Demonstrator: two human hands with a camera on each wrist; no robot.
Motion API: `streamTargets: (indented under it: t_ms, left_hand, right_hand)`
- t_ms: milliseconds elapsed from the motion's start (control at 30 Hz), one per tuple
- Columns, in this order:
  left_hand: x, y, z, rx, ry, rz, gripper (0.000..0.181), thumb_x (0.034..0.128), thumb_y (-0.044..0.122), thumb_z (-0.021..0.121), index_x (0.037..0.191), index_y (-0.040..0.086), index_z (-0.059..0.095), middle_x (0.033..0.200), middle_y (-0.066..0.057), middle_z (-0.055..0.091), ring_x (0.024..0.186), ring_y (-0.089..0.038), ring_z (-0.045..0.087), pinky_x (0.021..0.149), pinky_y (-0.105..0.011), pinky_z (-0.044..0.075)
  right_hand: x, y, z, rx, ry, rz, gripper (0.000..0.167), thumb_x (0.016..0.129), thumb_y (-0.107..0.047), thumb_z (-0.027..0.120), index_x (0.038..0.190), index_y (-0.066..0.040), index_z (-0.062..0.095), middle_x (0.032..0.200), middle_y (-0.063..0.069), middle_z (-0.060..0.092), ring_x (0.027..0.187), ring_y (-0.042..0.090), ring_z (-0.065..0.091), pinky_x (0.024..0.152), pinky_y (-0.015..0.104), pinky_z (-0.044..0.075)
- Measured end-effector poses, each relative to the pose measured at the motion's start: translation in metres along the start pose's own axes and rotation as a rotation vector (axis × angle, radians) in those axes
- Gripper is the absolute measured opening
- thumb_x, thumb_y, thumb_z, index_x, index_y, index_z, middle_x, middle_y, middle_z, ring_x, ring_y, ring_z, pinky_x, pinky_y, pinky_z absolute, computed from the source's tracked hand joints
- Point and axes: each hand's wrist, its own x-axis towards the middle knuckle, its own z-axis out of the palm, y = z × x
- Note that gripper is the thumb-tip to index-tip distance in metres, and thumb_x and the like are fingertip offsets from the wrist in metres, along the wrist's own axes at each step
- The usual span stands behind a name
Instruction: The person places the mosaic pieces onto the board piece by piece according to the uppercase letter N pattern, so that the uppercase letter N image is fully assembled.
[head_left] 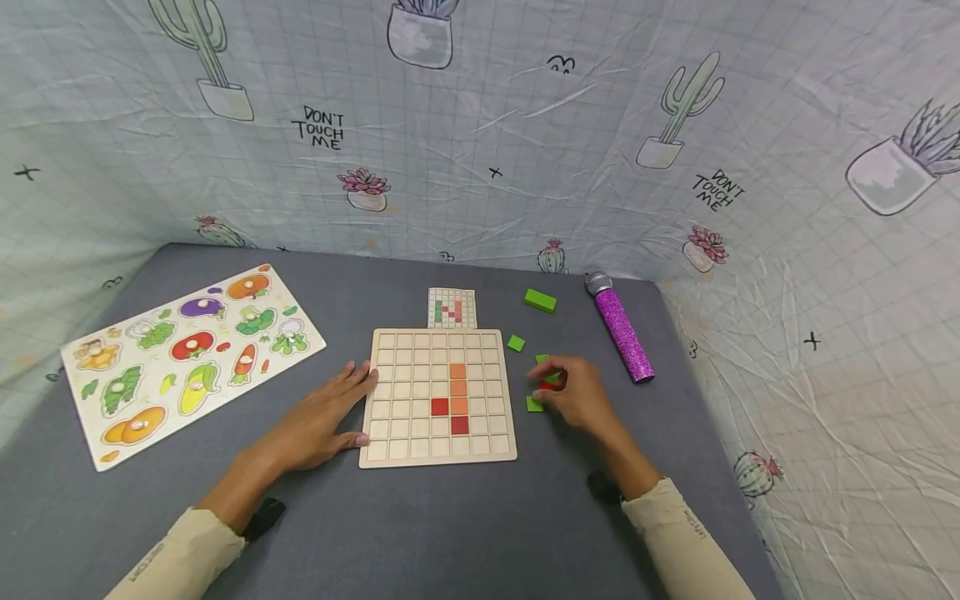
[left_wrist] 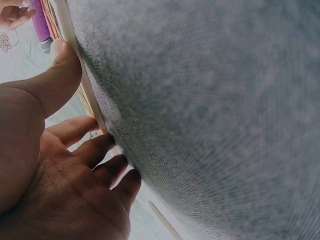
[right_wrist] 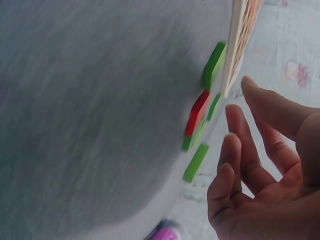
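A wooden grid board (head_left: 397, 358) lies on the grey table, with three orange tiles (head_left: 458, 388) in a column and two red tiles (head_left: 439, 407) in its cells. My left hand (head_left: 315, 425) rests at the board's left edge, thumb and fingers spread along it, as the left wrist view also shows. On the right, my right hand (head_left: 577, 396) is over a loose group of green tiles (head_left: 534, 405) and a red tile (right_wrist: 198, 112). Its thumb and fingers are apart, with nothing seen between them in the right wrist view. The hand partly hides these tiles in the head view.
Behind the board lies a small pattern card (head_left: 452, 308). A green block (head_left: 540, 301) and a single green tile (head_left: 516, 342) lie right of it. Farther right is a glittery purple microphone (head_left: 624, 333). A vegetable puzzle board (head_left: 161, 354) lies at the left. Printed cloth (head_left: 480, 217) hangs behind.
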Motion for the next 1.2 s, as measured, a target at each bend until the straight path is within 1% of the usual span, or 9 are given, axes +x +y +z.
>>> streamTargets:
  t_ms: [133, 300, 467, 667, 767, 867, 1000, 1100, 1200]
  left_hand:
    - [0.0, 0.0, 0.001, 0.001, 0.0, 0.0, 0.092, 0.0933, 0.033, 0.082, 0.166, 0.003, 0.034, 0.174, -0.023, 0.027, 0.161, -0.05, 0.023, 0.123, -0.071, 0.028]
    - [0.0, -0.001, 0.001, 0.002, 0.005, 0.004, 0.091, 0.094, 0.033, 0.081, 0.166, 0.002, 0.034, 0.174, -0.024, 0.027, 0.161, -0.051, 0.024, 0.122, -0.072, 0.029]
    - [0.0, -0.001, 0.001, -0.007, 0.009, 0.007, 0.09, 0.0945, 0.033, 0.08, 0.166, 0.002, 0.034, 0.174, -0.024, 0.027, 0.161, -0.051, 0.023, 0.122, -0.072, 0.028]
    - [-0.001, 0.0, 0.0, -0.007, 0.005, 0.008, 0.091, 0.0945, 0.033, 0.08, 0.166, 0.002, 0.034, 0.174, -0.023, 0.027, 0.161, -0.051, 0.024, 0.122, -0.072, 0.028]
    - [0.0, 0.0, -0.001, -0.006, 0.002, 0.003, 0.091, 0.0942, 0.032, 0.081, 0.166, 0.002, 0.033, 0.174, -0.023, 0.027, 0.161, -0.051, 0.024, 0.122, -0.072, 0.029]
    - [0.0, 0.0, -0.001, -0.008, -0.001, 0.003, 0.091, 0.0939, 0.033, 0.081, 0.166, 0.003, 0.033, 0.174, -0.023, 0.027, 0.161, -0.05, 0.023, 0.123, -0.072, 0.028]
    - [0.0, 0.0, 0.0, -0.01, -0.002, 0.007, 0.092, 0.0939, 0.033, 0.081, 0.166, 0.003, 0.033, 0.174, -0.023, 0.027, 0.161, -0.05, 0.023, 0.123, -0.07, 0.028]
    - [0.0, 0.0, 0.0, -0.017, -0.002, 0.008, 0.092, 0.0937, 0.033, 0.081, 0.166, 0.002, 0.033, 0.175, -0.023, 0.026, 0.161, -0.05, 0.023, 0.124, -0.069, 0.027]
    - [0.0, 0.0, 0.0, -0.026, -0.004, 0.005, 0.092, 0.0936, 0.033, 0.081, 0.166, 0.002, 0.033, 0.175, -0.023, 0.026, 0.162, -0.05, 0.022, 0.125, -0.069, 0.025]
  right_hand:
    - [0.0, 0.009, -0.006, -0.041, -0.016, 0.014, 0.031, 0.08, 0.001, 0.091, 0.105, -0.015, 0.083, 0.103, 0.006, 0.079, 0.082, 0.021, 0.063, 0.074, 0.03, 0.049]
    - [0.002, 0.013, -0.011, -0.082, -0.032, 0.028, 0.036, 0.079, 0.006, 0.088, 0.105, -0.019, 0.084, 0.099, 0.006, 0.076, 0.082, 0.019, 0.059, 0.075, 0.033, 0.046]
    - [0.006, 0.014, -0.012, -0.096, -0.051, -0.025, 0.035, 0.078, 0.007, 0.089, 0.103, -0.018, 0.085, 0.094, 0.006, 0.074, 0.079, 0.019, 0.058, 0.072, 0.032, 0.046]
    - [0.012, 0.016, -0.008, -0.133, -0.074, -0.096, 0.028, 0.08, -0.005, 0.092, 0.103, -0.018, 0.085, 0.096, 0.003, 0.075, 0.08, 0.019, 0.056, 0.075, 0.032, 0.044]
    - [0.015, 0.015, -0.005, -0.152, -0.077, -0.118, 0.026, 0.081, -0.007, 0.092, 0.104, -0.016, 0.085, 0.1, 0.004, 0.077, 0.082, 0.02, 0.055, 0.077, 0.033, 0.042]
    - [0.015, 0.01, -0.003, -0.162, -0.093, -0.114, 0.024, 0.083, -0.007, 0.091, 0.105, -0.013, 0.085, 0.106, 0.007, 0.078, 0.095, 0.027, 0.063, 0.087, 0.042, 0.049]
    - [0.015, 0.006, -0.003, -0.193, -0.126, -0.136, 0.023, 0.084, -0.006, 0.089, 0.106, -0.011, 0.084, 0.102, 0.007, 0.078, 0.107, 0.031, 0.067, 0.098, 0.051, 0.05]
    - [0.016, 0.006, -0.003, -0.219, -0.144, -0.178, 0.022, 0.084, -0.006, 0.089, 0.104, -0.011, 0.081, 0.094, 0.004, 0.074, 0.095, 0.025, 0.065, 0.089, 0.044, 0.05]
    - [0.016, 0.004, -0.003, -0.222, -0.166, -0.207, 0.022, 0.084, -0.005, 0.089, 0.103, -0.012, 0.08, 0.092, 0.004, 0.072, 0.085, 0.02, 0.062, 0.08, 0.036, 0.048]
